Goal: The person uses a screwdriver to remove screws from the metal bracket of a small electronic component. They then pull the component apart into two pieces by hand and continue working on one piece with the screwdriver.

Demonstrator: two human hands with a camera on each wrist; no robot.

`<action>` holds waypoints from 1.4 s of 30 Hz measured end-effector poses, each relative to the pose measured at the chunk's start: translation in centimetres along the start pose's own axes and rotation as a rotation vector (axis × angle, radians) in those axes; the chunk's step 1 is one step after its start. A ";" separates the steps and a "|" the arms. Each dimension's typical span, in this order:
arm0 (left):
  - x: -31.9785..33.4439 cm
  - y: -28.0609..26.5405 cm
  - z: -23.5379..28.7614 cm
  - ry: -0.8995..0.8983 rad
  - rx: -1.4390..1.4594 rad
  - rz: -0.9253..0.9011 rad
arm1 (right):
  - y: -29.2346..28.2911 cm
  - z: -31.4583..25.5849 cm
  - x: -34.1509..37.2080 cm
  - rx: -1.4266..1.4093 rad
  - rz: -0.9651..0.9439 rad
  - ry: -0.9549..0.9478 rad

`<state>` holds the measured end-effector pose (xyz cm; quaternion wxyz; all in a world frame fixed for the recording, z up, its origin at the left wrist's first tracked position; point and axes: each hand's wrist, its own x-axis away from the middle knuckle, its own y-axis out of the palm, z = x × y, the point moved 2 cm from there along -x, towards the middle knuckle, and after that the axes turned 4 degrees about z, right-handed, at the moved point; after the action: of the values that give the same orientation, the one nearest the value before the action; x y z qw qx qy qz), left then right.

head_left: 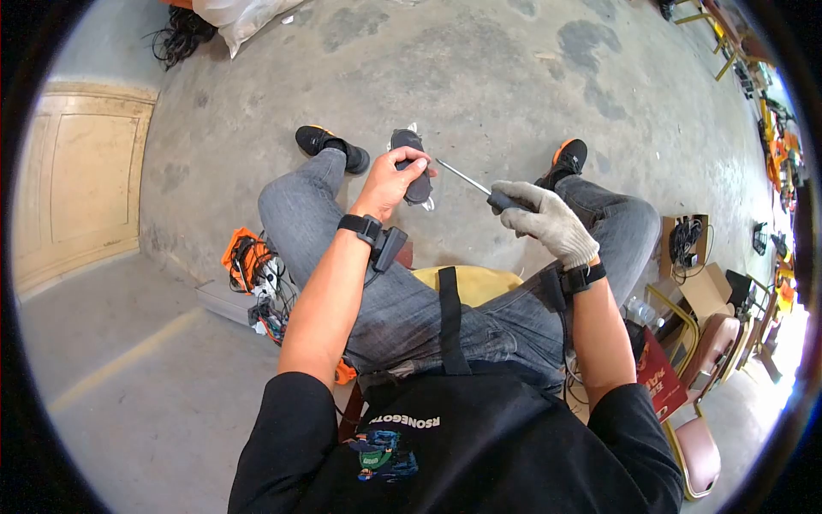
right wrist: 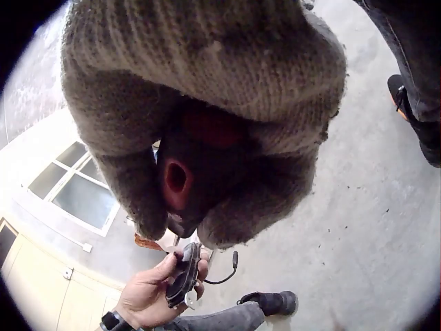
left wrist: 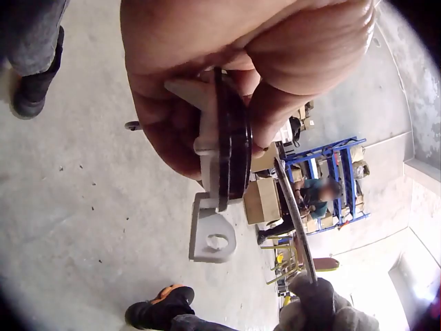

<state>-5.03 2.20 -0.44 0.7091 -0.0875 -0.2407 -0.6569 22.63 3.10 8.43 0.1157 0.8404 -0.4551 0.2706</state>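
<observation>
My bare left hand (head_left: pixel 390 182) grips a dark oblong plastic part (head_left: pixel 419 188) in front of my knees. In the left wrist view a pale backing runs along its dark side, and a white tab (left wrist: pixel 207 238) with a round hole sticks out at one end. A short black cable (right wrist: pixel 224 278) shows beside the part in the right wrist view. My right hand (head_left: pixel 548 221), in a grey knitted glove, holds a screwdriver (head_left: pixel 465 177) by its black and red handle (right wrist: pixel 200 162). The shaft points toward the part, its tip just short of the left fingers.
Tangled wires with orange pieces (head_left: pixel 248 261) lie by my left knee. On the right stand a cardboard box (head_left: pixel 687 248) of cables and several chairs (head_left: pixel 715 351). A white sack (head_left: pixel 244 21) sits far left. Blue shelving (left wrist: pixel 337 179) and another person (left wrist: pixel 313 200) appear beyond.
</observation>
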 end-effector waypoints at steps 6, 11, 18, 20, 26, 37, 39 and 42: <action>-0.1 -0.1 0.2 -0.007 -0.060 -0.016 | 0.0 0.3 -0.1 0.030 0.004 -0.029; 0.1 0.0 0.3 -0.023 -0.051 -0.005 | 0.0 0.5 -0.2 0.035 0.001 -0.051; 0.2 0.2 0.5 -0.018 -0.061 -0.014 | 0.1 0.2 -0.1 0.019 -0.014 0.016; 0.2 0.2 0.4 -0.012 -0.056 -0.016 | 0.1 0.3 -0.1 0.021 -0.015 0.020; 0.1 0.2 0.2 0.008 -0.054 -0.034 | 0.1 0.0 0.0 0.021 -0.013 0.034; 0.1 0.2 0.2 0.003 -0.062 -0.054 | 0.1 -0.1 0.1 0.014 -0.017 0.014; 0.1 0.2 0.2 0.014 -0.044 -0.054 | 0.1 0.0 0.0 0.016 -0.018 0.019; 0.1 0.2 0.2 0.013 -0.067 -0.047 | 0.1 0.0 -0.1 0.020 -0.022 0.026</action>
<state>-4.88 2.27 -0.20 0.6919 -0.1011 -0.2160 -0.6815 22.55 3.10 8.35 0.1165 0.8429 -0.4415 0.2847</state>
